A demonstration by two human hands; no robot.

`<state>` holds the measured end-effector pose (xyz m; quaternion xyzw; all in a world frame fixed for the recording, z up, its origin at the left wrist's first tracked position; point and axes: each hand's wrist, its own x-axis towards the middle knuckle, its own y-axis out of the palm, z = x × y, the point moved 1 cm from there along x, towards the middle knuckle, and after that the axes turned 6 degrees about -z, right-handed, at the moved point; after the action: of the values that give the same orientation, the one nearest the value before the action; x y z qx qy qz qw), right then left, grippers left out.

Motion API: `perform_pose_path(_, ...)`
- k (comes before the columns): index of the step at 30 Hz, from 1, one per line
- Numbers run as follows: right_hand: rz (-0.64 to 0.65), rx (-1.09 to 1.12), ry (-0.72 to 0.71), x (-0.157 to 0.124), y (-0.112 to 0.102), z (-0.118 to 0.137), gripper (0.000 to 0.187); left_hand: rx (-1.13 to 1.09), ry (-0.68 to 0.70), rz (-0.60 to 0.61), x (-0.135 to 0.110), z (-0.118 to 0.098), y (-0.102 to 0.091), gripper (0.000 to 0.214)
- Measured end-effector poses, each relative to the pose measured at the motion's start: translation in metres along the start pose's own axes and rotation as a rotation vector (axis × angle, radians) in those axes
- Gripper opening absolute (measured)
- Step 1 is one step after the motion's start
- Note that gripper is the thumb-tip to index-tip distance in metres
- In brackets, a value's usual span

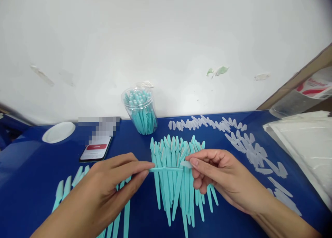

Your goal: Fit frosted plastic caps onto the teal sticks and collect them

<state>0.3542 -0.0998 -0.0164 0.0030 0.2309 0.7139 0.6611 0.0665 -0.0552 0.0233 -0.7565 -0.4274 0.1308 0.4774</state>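
Observation:
My left hand [124, 182] pinches the handle of a teal eyebrow razor [166, 169], held level with its blade end to the right. Between thumb and forefinger, my right hand [215, 175] grips a translucent blade cap [186, 164], which meets the razor's tip. Whether the cap is partly over the blade I cannot tell. Beneath both hands lies a pile of teal razors [171, 193] with bare blades. More razors [61, 191], several with caps on, lie to the left, partly hidden by my left arm.
Loose caps [204, 122] curve along the blue table's [33, 168] back and right. A clear tub [140, 110] of razors stands by the wall. A white lid [59, 132] and a phone [95, 144] lie left; a white bag [303, 137] and a plastic bottle [298, 96] are right.

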Motion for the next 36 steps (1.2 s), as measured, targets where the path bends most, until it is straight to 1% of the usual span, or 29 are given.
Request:
perform_pose_path(3, -0.032, -0.004, -0.007, -0.001, 0.001, 0.000, 0.020, 0.001, -0.129, -0.017, -0.002, 0.002, -0.001, 0.030)
perform_pose_path(7, -0.032, -0.009, -0.002, -0.002, 0.004, 0.000, 0.021, -0.079, -0.210, 0.037, 0.001, -0.002, 0.001, 0.029)
perform_pose_path(14, -0.010, -0.021, 0.009, -0.004, 0.009, -0.002, 0.020, -0.146, -0.240, 0.071, 0.005, -0.010, 0.007, 0.032)
perform_pose_path(18, 0.017, -0.064, 0.019, -0.006, 0.015, -0.002, 0.024, -0.209, -0.256, 0.146, 0.006, -0.024, 0.018, 0.034)
perform_pose_path(22, 0.001, -0.114, 0.003, -0.008, 0.020, -0.002, 0.029, -0.269, -0.267, 0.150, 0.011, -0.036, 0.028, 0.034)
perform_pose_path(25, 0.015, -0.170, 0.001, -0.011, 0.023, -0.002, 0.035, -0.260, -0.261, 0.165, 0.010, -0.035, 0.023, 0.031)
perform_pose_path(26, 0.005, -0.206, -0.008, -0.012, 0.023, -0.001, 0.039, -0.251, -0.272, 0.149, 0.006, -0.032, 0.019, 0.030)
perform_pose_path(27, -0.017, -0.251, -0.026, -0.013, 0.022, 0.000, 0.045, -0.235, -0.297, 0.106, 0.000, -0.028, 0.012, 0.029)
perform_pose_path(29, -0.118, -0.360, -0.095, -0.015, 0.017, 0.003, 0.056, -0.151, -0.402, -0.038, -0.020, -0.016, -0.003, 0.030)
perform_pose_path(31, -0.237, -0.484, -0.192, -0.016, 0.008, 0.006, 0.059, 0.009, -0.581, -0.203, -0.050, -0.002, -0.020, 0.039)
perform_pose_path(33, -0.305, -0.606, -0.273, -0.016, -0.001, 0.007, 0.055, 0.175, -0.806, -0.335, -0.083, 0.011, -0.033, 0.052)
perform_pose_path(34, -0.321, -0.657, -0.302, -0.016, -0.004, 0.006, 0.051, 0.223, -0.912, -0.339, -0.098, 0.017, -0.036, 0.057)
perform_pose_path(36, -0.340, -0.699, -0.345, -0.016, -0.007, 0.006, 0.042, 0.269, -1.026, -0.309, -0.120, 0.026, -0.037, 0.062)
